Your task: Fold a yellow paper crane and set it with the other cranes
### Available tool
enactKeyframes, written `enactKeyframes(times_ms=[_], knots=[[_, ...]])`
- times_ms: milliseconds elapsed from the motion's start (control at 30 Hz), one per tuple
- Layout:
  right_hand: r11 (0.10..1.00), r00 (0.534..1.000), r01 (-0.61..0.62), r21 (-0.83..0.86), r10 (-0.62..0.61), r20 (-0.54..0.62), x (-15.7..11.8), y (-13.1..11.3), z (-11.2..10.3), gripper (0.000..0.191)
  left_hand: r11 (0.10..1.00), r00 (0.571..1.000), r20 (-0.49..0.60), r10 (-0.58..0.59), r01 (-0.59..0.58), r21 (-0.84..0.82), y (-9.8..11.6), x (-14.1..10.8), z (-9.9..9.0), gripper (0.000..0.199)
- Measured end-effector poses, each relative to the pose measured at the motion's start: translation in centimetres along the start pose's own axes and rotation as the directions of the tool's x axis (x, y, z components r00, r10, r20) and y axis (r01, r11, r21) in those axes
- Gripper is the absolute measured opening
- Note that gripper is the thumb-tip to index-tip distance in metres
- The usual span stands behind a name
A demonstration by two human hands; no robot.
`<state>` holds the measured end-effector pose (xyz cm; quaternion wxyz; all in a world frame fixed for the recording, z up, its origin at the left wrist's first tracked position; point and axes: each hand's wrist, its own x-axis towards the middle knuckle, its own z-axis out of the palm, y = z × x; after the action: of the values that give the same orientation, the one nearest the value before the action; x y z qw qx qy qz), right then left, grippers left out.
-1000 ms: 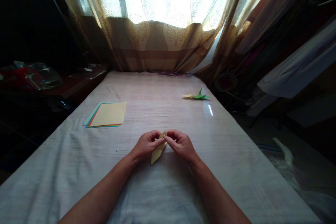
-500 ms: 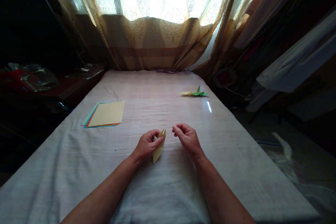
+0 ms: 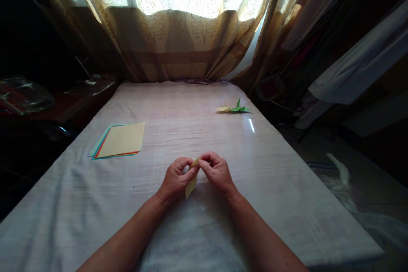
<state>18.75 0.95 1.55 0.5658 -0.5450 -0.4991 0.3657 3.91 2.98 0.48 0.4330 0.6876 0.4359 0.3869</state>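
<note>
While both wrists angle inward over the pale cloth point(image 3: 178, 125), the folded cream paper point(image 3: 191, 188) stands between the two hands near the middle of the cloth's front part, slanting, with its narrow lower point hanging toward the person. The step in hand appears to be shaping or creasing the upper tip, since the fingers of both hands gather there. The left hand point(image 3: 174, 179) grips the paper's side near the top, its thumb laid across the near face and its forefinger bent behind, so the gap between them is no wider than the folded layers. The right hand point(image 3: 218, 174) has thumb and forefinger brought together at the very tip in what looks like a pinch; its other fingers are curled, and whether a flap lies between its fingertips is too small to tell. A neat fold at this spot would call for a steady left hold, with the right fingertips lining up the layers before pressing. Well apart, a stack of coloured paper sheets point(image 3: 123, 139) lies to the left, while a cream origami crane point(image 3: 224, 110) and a green origami crane point(image 3: 240, 109) sit side by side at far right.
</note>
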Motion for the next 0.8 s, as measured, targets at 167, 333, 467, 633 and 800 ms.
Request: enactKeyframes(times_ms=[167,333,467,633,800], knots=[[0.994,0.997,-0.075,0.078,0.073,0.034,0.5,0.1,-0.2,0.021,0.993,0.995,0.012,-0.095,0.095,-0.076,0.2,-0.1,0.0,0.028],[0.998,0.985,-0.049,0.051,0.040,0.166,0.4,0.7,-0.9,0.019,0.978,0.986,0.065,-0.155,0.162,-0.131,0.2,-0.1,-0.4,0.033],[1.000,0.966,0.001,0.012,-0.004,0.258,0.4,0.5,-1.4,0.015,0.973,0.978,0.098,-0.182,0.193,-0.128,0.4,0.0,-0.7,0.033],[1.000,0.966,0.009,-0.022,-0.003,0.258,0.4,0.2,-1.6,0.013,0.971,0.975,0.103,-0.194,0.206,-0.121,0.5,-0.1,-0.9,0.031],[1.000,0.965,0.016,-0.017,-0.011,0.262,0.4,0.3,-1.5,0.012,0.972,0.975,0.115,-0.190,0.203,-0.119,0.3,-0.2,-0.9,0.031]])
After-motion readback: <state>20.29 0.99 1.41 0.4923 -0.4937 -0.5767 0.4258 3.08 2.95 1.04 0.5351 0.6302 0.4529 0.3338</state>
